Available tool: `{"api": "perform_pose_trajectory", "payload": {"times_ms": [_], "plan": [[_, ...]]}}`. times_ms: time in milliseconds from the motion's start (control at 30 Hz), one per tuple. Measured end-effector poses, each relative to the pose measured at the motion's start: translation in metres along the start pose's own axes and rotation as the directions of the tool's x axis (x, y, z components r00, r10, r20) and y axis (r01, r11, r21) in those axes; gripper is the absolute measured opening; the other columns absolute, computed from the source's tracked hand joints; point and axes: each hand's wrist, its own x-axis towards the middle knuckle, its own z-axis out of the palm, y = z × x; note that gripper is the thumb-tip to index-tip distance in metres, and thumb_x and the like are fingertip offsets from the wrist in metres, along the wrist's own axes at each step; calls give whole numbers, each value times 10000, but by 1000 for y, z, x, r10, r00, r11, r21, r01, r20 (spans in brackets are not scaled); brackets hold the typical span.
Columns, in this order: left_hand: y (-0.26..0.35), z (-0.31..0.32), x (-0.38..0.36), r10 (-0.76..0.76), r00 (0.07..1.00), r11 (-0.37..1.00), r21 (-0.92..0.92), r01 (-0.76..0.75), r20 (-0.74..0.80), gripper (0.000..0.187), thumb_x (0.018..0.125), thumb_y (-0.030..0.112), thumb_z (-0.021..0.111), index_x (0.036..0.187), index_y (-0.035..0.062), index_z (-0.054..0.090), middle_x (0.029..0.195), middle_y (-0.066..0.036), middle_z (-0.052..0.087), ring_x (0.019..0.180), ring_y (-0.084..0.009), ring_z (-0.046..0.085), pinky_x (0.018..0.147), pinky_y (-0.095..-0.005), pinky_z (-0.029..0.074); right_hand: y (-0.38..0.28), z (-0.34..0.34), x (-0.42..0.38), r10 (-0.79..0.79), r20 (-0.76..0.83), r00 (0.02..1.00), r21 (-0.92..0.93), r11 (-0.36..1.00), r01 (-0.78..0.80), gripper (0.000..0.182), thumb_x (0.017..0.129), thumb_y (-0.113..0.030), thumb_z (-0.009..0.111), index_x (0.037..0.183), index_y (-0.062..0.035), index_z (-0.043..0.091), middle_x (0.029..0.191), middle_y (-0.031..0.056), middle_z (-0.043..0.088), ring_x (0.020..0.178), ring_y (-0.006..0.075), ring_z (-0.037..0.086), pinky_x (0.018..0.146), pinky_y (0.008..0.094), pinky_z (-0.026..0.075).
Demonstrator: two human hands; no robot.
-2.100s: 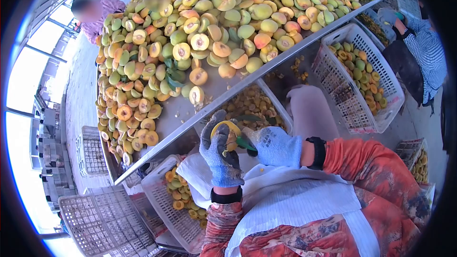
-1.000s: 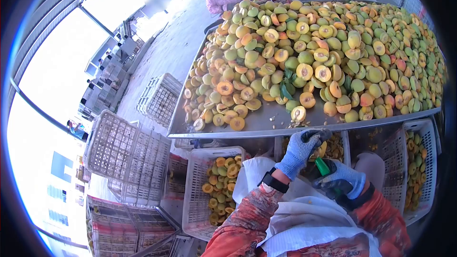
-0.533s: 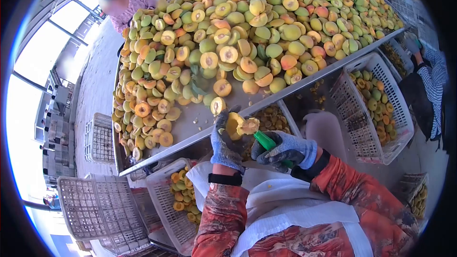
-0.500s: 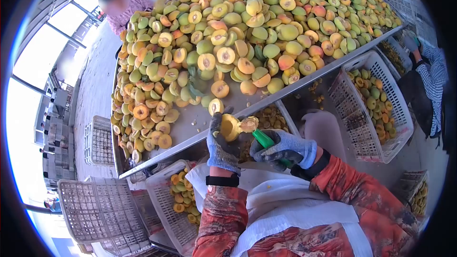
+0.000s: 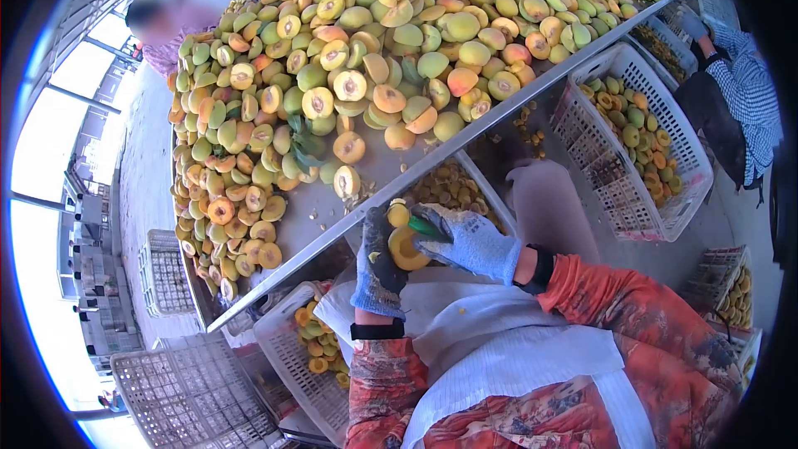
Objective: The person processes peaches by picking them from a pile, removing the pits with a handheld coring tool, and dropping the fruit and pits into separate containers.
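Observation:
My left hand (image 5: pixel 381 264), in a blue-grey glove with a dark palm, is closed round a hollowed yellow peach half (image 5: pixel 408 249). A small rounded yellow piece (image 5: pixel 398 215) shows just above it, near the fingertips. My right hand (image 5: pixel 470 241), gloved alike, grips a green-handled tool (image 5: pixel 426 229) right beside the peach half. The tool's working end is hidden between fruit and glove. Both hands are in front of the metal table edge (image 5: pixel 366 209), above a bin of pits and scraps (image 5: pixel 453 189).
Halved peaches (image 5: pixel 349 83) are heaped on the table. A crate of peach halves (image 5: pixel 640 141) stands right, another crate (image 5: pixel 287 328) lower left, with stacked crates (image 5: pixel 187 391) beside it. One person (image 5: pixel 166 33) is at far left; another person's checked sleeve (image 5: pixel 744 96) shows right.
My right hand has come left, bringing the tool against the peach half. The pit-like piece seen at the tool's tip is no longer there. The whole view has shifted slightly.

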Motion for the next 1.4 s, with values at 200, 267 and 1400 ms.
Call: {"api": "perform_pose_trajectory", "payload": {"times_ms": [200,267,1400], "plan": [[-2,-1,-19,419,895,637,655,-407,149,326,867,232,451,1111,19,493,1037,-122,574,936,-234,574,759,-366,508,14,-17,-1,-32,-33,999,-278,960,21,469,727,-281,644,1095,-32,493,887,180,595,812,331,580,691,392,461],[9,1,-13,309,947,938,195,-288,-91,329,860,229,448,1101,9,494,1025,-139,577,931,-249,575,762,-372,510,20,-26,4,67,120,990,-736,676,43,372,717,-264,641,990,-49,510,780,172,582,731,335,574,648,405,459],[104,-131,-110,634,745,250,966,57,-208,218,784,33,548,981,-55,579,925,-117,609,770,-165,604,671,-256,507,31,-24,0,182,286,941,-474,880,-26,445,714,-273,634,1057,-44,468,809,186,593,726,341,584,638,417,461]]}}
